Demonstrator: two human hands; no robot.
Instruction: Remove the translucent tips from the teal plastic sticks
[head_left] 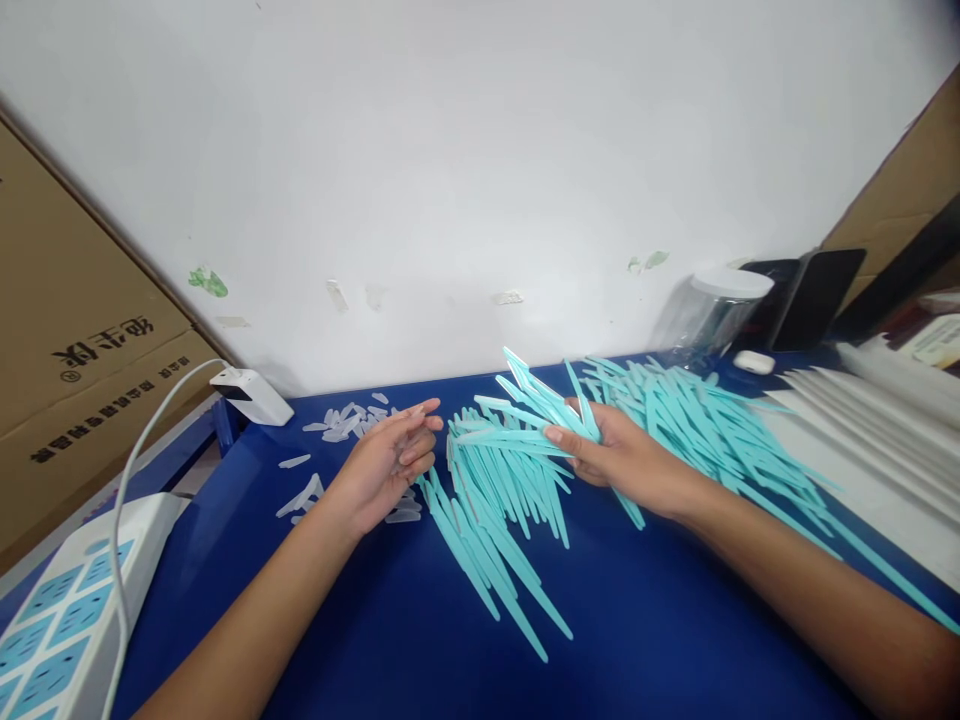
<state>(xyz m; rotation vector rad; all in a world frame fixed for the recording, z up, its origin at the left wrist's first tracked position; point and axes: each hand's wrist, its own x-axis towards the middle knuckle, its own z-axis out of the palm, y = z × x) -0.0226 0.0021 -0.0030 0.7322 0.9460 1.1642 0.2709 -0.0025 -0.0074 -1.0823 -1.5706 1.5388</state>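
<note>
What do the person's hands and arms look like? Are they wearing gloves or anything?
No gloves: the left hand and right hand are both bare, and I see no rings. The left arm and right arm are bare as far as they show, with no sleeve, watch or bracelet in sight. No clear markings either.
</note>
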